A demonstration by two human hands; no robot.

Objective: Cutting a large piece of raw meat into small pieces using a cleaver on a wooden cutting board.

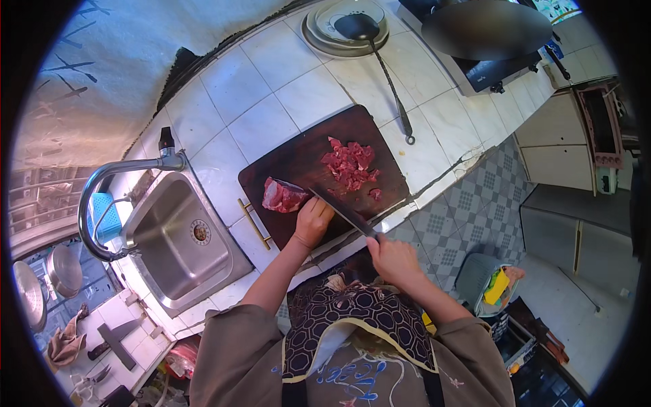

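A dark wooden cutting board [285, 157] with a brass-coloured handle lies on the tiled counter in front of me. My left hand [314, 222] rests on the near right end of a chunk of raw red meat [285, 196], its fingers bent. In my right hand [396, 259] is the handle of a kitchen knife [348, 214]. Its dark blade slants up and left, the tip beside my left fingers and the meat. Farther back on the board sits a heap of cut meat pieces [351, 163], with a few small bits nearer the edge.
Left of the board is a steel sink [173, 244] with a curved faucet [109, 170]. Stacked plates [330, 30] hold the head of a black spatula [389, 76]. A gas stove [478, 74] stands at the back right. Another knife [122, 330] lies at lower left.
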